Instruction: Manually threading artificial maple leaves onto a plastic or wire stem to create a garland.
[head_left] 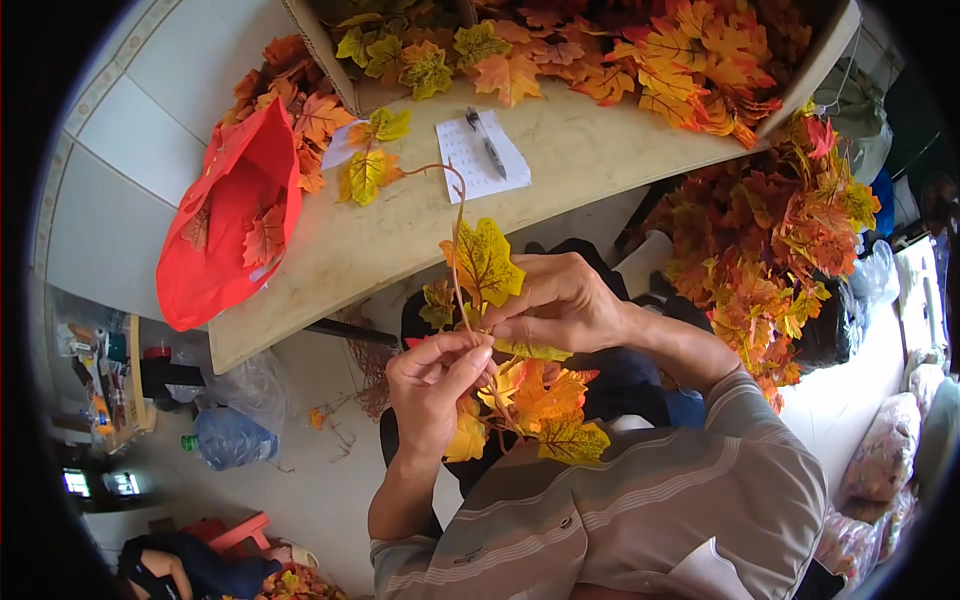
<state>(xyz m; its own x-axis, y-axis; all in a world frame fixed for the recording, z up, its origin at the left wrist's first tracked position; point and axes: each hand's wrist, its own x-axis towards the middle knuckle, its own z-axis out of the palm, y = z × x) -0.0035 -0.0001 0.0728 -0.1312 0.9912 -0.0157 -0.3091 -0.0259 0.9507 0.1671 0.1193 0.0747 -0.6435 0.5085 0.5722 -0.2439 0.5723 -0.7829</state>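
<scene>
An artificial maple-leaf garland (458, 245) with a thin brown stem runs from the table edge down to my lap. My left hand (432, 385) pinches its stem between thumb and fingertips. Close beside it, my right hand (568, 302) is closed on a yellow-green maple leaf (484, 262) or its stalk; the fingertips hide exactly where. Orange and yellow leaves (548, 400) of the garland hang below both hands, against my shirt. The stem's upper end curls on the table near another yellow leaf (366, 176).
A pen (486, 143) lies on a paper sheet (510, 168) on the table (400, 235). Behind are cardboard boxes of leaves (690, 75); a red bag (215, 265) overhangs the left edge. Garlands (770, 240) hang at right. A water jug (232, 438) and another person (185, 568) are lower left.
</scene>
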